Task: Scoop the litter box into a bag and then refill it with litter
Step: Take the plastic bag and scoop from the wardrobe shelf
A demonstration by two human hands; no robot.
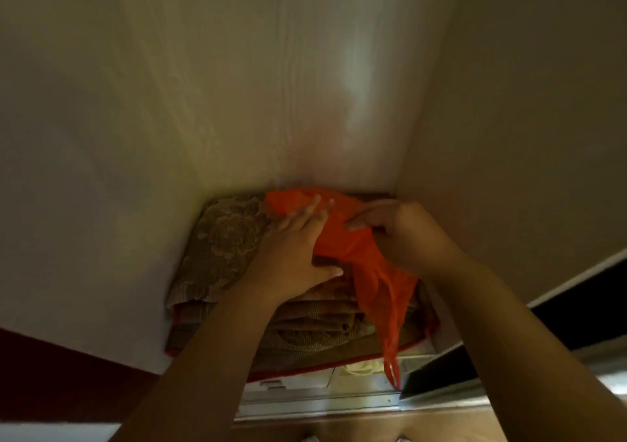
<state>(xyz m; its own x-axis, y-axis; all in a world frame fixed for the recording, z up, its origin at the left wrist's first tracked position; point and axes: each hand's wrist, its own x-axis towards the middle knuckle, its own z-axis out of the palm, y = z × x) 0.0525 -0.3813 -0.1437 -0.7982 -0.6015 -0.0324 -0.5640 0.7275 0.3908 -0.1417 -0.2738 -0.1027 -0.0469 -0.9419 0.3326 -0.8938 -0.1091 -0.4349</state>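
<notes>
evidently still at the bag-fetching step, both hands work the orange bag (342, 234) above the folded blankets (224, 238): left hand (295, 248) flat-fingered against it, right hand (390, 228) pinching it, next needing its mouth opened.

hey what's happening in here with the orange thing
A person is working an orange plastic bag with both bare hands above a stack of folded brown floral fabric tucked into a corner. The right hand pinches the bag's upper part, while the left hand lies against it with fingers fairly straight. The bag's lower end, with what look like its handles, hangs down in front of the stack. No litter box or scoop is in view, so scooping has not begun here.
</notes>
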